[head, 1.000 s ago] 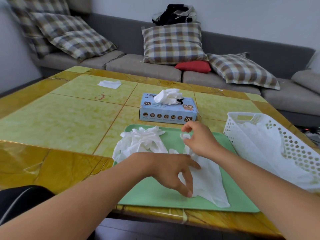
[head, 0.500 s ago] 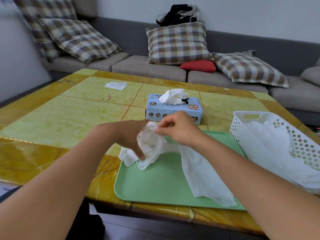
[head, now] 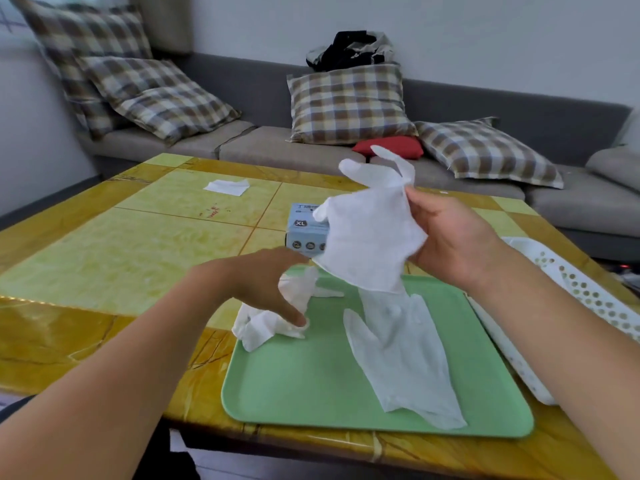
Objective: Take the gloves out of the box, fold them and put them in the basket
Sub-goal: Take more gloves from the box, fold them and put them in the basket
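My right hand [head: 446, 244] pinches a white glove [head: 370, 237] and holds it up in the air over the green tray [head: 311, 386]. The lifted glove hides most of the blue glove box [head: 304, 230] behind it. My left hand [head: 266, 282] reaches down with fingers spread, and its fingertips touch a crumpled heap of gloves [head: 273, 320] on the tray's left edge. Another glove [head: 401, 355] lies flat and stretched out on the tray. At the right edge stands the white perforated basket [head: 585, 292].
The tray sits near the front edge of a yellow-green tiled table [head: 121, 258]. A white paper piece [head: 227, 187] lies at the table's far side. A grey sofa with checked cushions [head: 349, 105] runs behind the table.
My right hand has lifted one glove up off the heap and moved right. My left hand has let go of the bundle and now only touches the heap on the tray.
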The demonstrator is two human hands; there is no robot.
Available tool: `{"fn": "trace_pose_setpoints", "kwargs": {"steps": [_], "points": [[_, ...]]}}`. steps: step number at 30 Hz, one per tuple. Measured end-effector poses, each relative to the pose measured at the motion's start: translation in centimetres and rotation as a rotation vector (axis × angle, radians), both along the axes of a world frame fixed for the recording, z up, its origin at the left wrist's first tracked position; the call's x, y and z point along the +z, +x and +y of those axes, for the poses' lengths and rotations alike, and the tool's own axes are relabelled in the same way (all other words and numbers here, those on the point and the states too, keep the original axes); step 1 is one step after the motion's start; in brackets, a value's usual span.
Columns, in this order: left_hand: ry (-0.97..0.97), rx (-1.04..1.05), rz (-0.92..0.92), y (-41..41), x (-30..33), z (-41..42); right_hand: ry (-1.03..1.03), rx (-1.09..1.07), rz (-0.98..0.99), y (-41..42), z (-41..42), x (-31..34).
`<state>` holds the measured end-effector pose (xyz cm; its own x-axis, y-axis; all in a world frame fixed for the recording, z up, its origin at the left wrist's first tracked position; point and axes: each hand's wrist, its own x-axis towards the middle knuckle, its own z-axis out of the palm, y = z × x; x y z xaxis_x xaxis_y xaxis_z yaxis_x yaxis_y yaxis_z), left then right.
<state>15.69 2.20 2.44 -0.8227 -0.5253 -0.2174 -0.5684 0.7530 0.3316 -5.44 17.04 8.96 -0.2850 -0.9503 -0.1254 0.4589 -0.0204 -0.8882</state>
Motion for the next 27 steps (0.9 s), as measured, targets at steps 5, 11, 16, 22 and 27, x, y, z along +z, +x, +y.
{"fn": "trace_pose_setpoints", "kwargs": {"steps": [5, 11, 16, 22, 27], "points": [[-0.047, -0.194, 0.756, -4.1, 0.7, 6.2, 0.154, -0.054, -0.069, -1.1, 3.8, -2.4], [-0.107, -0.232, 0.998, -7.8, -3.1, 10.0, 0.223, -0.185, -0.208, -2.5, 6.2, -4.5], [0.564, 0.089, 1.010, -8.1, -1.6, 11.4, 0.228, -0.034, -0.226, -2.7, 8.0, -3.8], [0.999, 0.097, 0.912, -8.6, -2.0, 11.7, 0.117, 0.069, -0.200, -3.3, 7.9, -1.3], [1.217, 0.353, 0.893, -9.1, -1.9, 12.3, 0.070, 0.149, -0.002, -4.0, 7.6, 0.3]]}}
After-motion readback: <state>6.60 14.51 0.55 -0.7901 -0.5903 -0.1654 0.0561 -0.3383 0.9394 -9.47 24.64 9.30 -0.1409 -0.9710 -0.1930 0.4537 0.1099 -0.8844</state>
